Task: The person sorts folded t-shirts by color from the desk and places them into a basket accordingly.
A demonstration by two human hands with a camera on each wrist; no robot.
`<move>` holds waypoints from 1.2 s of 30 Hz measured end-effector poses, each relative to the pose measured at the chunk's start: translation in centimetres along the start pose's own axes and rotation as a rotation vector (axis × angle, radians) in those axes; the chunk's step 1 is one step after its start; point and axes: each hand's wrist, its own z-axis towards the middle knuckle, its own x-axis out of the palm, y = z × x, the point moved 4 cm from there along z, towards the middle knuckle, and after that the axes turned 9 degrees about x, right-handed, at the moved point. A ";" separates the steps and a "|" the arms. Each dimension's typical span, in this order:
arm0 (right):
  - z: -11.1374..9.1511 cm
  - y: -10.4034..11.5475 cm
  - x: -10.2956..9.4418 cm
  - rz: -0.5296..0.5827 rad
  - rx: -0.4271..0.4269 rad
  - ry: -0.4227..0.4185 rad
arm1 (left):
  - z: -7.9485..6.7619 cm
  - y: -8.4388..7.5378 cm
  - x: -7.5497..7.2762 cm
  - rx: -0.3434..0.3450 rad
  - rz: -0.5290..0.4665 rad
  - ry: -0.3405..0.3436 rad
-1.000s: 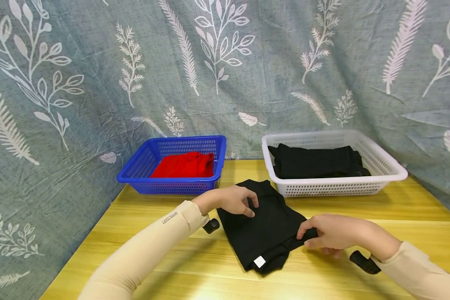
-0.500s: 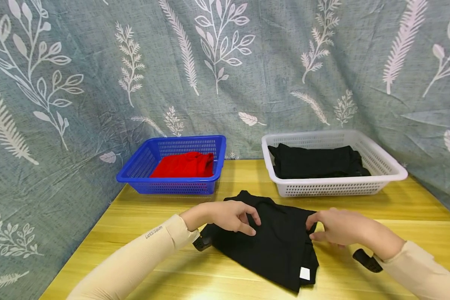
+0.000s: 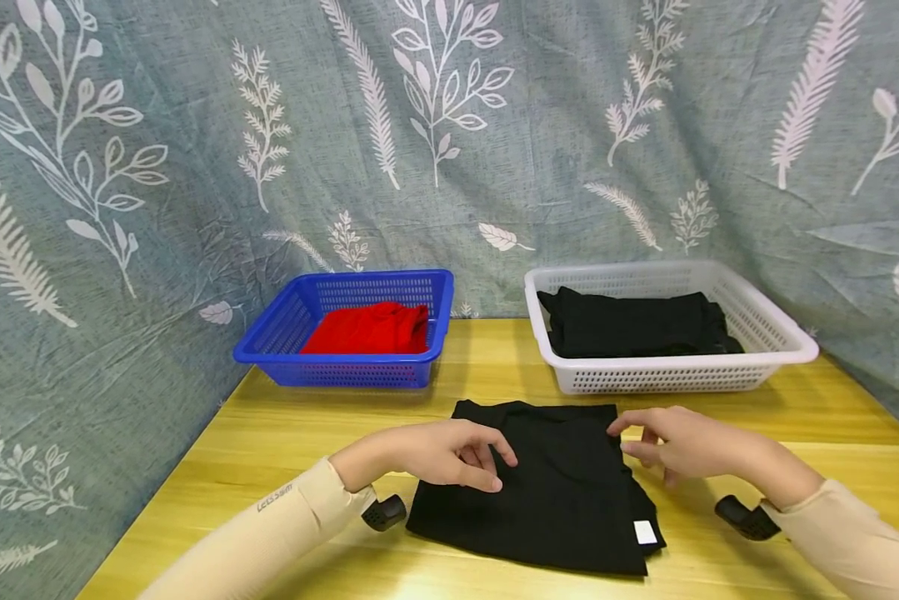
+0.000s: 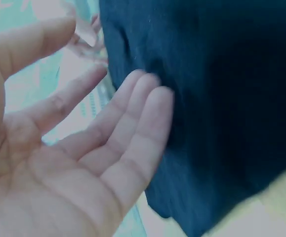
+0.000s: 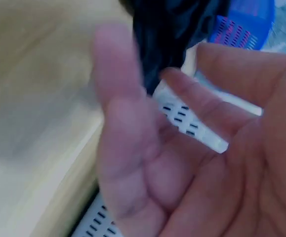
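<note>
A folded black garment [image 3: 546, 500] lies on the table, with a small white label [image 3: 645, 532] near its front right corner. My left hand [image 3: 452, 454] is over the garment's left part, fingers relaxed and slightly bent, holding nothing. In the left wrist view, that hand's palm [image 4: 68, 182] faces the camera, with the dark cloth [image 4: 222, 98] just beyond the fingertips. At the garment's back right corner is my right hand [image 3: 685, 442], thumb and fingers spread apart. Its thumb [image 5: 118, 74] overlaps the edge of the black cloth [image 5: 167, 34] in the right wrist view.
A blue basket [image 3: 344, 359] holding folded red cloth [image 3: 367, 327] stands at the back left. Back right is a white basket [image 3: 674, 362] with black cloth [image 3: 632, 323] in it. Behind both hangs a leaf-patterned grey-green curtain [image 3: 539, 117]. The table [image 3: 284, 433] is yellow wood.
The garment has turned, its labelled corner swinging right and its back edge coming nearer and straighter. My right fingers have let go of its edge. My left hand has come nearer the table's front.
</note>
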 end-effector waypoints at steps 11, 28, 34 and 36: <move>-2.3 -1.6 0.5 0.361 -0.048 0.165 | -6.4 2.8 -1.5 -0.122 -0.039 -0.330; -1.8 -0.9 2.7 0.512 -0.101 0.301 | -6.2 4.1 1.1 -0.168 -0.383 -0.337; -1.0 -0.3 3.7 0.523 -0.110 0.310 | -5.5 4.1 1.7 -0.167 -0.445 -0.328; -0.7 -0.1 4.1 0.529 -0.111 0.319 | -5.3 4.1 1.9 -0.162 -0.462 -0.324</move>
